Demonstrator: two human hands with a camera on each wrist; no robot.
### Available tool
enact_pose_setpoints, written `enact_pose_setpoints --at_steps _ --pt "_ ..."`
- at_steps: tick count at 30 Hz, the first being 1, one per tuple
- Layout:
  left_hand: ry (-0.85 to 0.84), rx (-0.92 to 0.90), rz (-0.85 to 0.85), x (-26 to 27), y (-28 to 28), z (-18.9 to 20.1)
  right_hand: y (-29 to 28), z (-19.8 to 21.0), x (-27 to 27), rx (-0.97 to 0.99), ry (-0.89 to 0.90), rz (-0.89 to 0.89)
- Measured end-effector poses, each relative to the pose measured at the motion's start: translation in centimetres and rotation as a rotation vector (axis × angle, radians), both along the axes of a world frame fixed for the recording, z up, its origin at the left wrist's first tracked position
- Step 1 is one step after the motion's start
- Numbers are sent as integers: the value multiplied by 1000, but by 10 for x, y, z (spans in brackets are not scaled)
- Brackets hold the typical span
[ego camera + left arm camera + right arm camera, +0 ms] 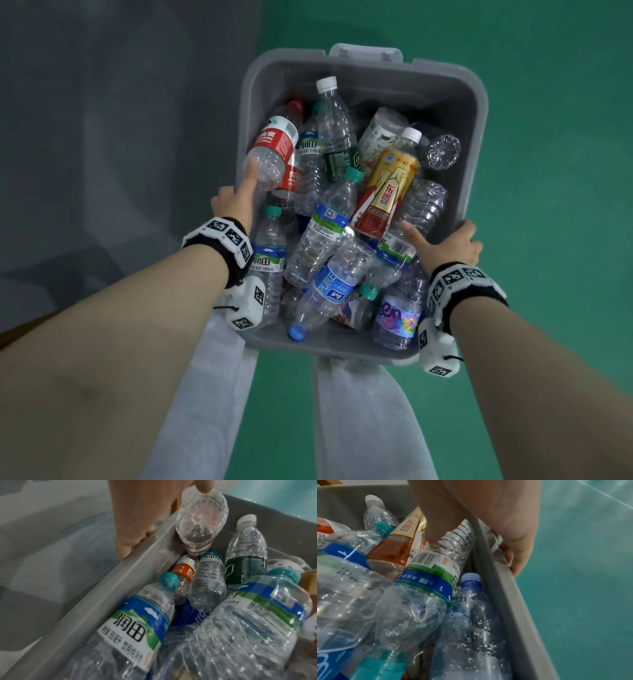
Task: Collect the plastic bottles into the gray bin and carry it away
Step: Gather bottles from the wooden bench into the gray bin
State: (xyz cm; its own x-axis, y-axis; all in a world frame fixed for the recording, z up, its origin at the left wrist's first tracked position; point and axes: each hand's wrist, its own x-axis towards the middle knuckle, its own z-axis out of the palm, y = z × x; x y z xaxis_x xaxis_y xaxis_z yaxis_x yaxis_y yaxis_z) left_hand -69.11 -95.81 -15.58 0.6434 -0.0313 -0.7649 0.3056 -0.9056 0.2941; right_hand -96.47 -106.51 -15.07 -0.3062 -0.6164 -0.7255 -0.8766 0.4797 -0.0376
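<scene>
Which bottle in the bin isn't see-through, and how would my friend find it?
Look in the gray bin that both hands carry by its sides. Near its right side, just beyond the right hand thumb, lies the gold and red bottle with a white cap. The others around it are clear; only this one is fully wrapped in colour.

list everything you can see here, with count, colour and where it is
gray bin: one, gray, held up over the floor between both hands
plastic bottles: a heap, too many to count surely, mostly clear with blue, green or red labels, piled in the bin
gold bottle: one, gold and red label, white cap, lying on top right of centre
floor: green on the right, gray on the left
trousers: pale, below the bin
wrist trackers: two, black and white, one per wrist
left hand: grips the bin's left rim, thumb inside
right hand: grips the right rim, thumb inside
</scene>
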Motion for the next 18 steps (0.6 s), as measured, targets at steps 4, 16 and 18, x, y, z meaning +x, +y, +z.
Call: enact_pose_setpoints --at_steps 4,16,18 --pt "-1 49 51 1 -3 8 3 10 2 -32 19 -3" --pt "-69 -9 -140 8 4 131 11 148 6 -30 6 -78" --pt "-72 -32 -168 14 2 163 13 184 7 -34 0 -102"
